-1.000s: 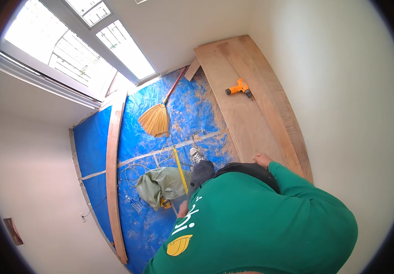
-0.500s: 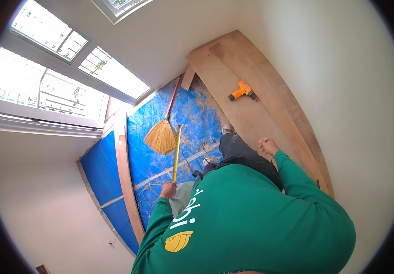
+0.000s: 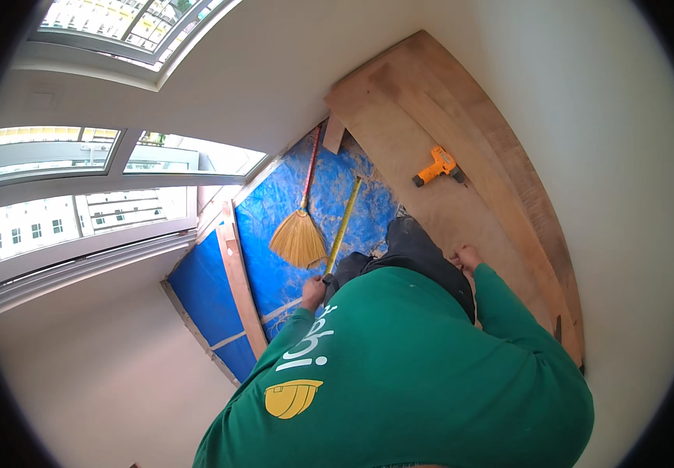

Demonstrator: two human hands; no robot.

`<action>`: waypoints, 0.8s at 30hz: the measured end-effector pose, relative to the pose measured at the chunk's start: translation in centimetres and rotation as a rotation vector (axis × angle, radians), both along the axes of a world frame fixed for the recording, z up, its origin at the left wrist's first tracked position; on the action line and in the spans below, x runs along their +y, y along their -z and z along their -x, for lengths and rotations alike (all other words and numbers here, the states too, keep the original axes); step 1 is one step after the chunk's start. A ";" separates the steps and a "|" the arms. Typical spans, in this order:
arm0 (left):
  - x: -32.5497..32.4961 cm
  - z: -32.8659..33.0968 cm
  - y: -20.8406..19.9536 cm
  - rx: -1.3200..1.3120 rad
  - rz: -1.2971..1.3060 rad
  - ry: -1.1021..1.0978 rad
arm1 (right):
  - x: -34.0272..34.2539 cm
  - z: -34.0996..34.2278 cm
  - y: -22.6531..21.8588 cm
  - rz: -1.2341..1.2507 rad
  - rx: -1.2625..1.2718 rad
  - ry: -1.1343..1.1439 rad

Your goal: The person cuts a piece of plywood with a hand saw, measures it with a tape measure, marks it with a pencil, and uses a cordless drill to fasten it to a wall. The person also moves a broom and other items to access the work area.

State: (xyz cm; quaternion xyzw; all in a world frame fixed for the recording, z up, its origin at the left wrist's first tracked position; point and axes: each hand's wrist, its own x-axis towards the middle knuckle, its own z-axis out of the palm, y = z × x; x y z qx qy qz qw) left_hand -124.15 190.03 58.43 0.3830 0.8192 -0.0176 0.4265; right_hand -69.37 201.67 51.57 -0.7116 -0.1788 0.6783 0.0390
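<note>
My left hand is closed round the case end of a tape measure, low beside my left leg. Its yellow blade reaches out over the blue sheet, and the case is mostly hidden by the hand. To the right, my right hand is held near my thigh, over the wooden boards. Its fingers are curled; whatever they may hold is too small to make out. An orange cordless drill lies on the boards ahead of that hand. Left of the blade, a straw broom with a red handle rests on the sheet.
Wide wooden boards cover the right side, up to the white wall. Blue plastic sheeting strewn with sawdust covers the left floor. A narrow plank crosses it, and a short wood offcut lies by the far wall. Windows line the left.
My left hand has moved forward and right, taking the tape measure's blade farther across the sheet. My body leans forward, and the view has turned. The right hand stays curled over the boards.
</note>
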 end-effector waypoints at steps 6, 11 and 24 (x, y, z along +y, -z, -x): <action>22.1 9.7 -1.3 0.212 -0.085 0.139 | 24.5 3.7 -6.0 -0.339 -0.093 0.163; 38.8 16.5 -1.7 0.219 -0.010 0.237 | 35.6 8.0 -7.5 -0.348 -0.128 0.222; 90.6 16.4 14.1 0.136 -0.106 0.522 | 42.3 37.9 -1.0 -0.291 -0.352 -0.068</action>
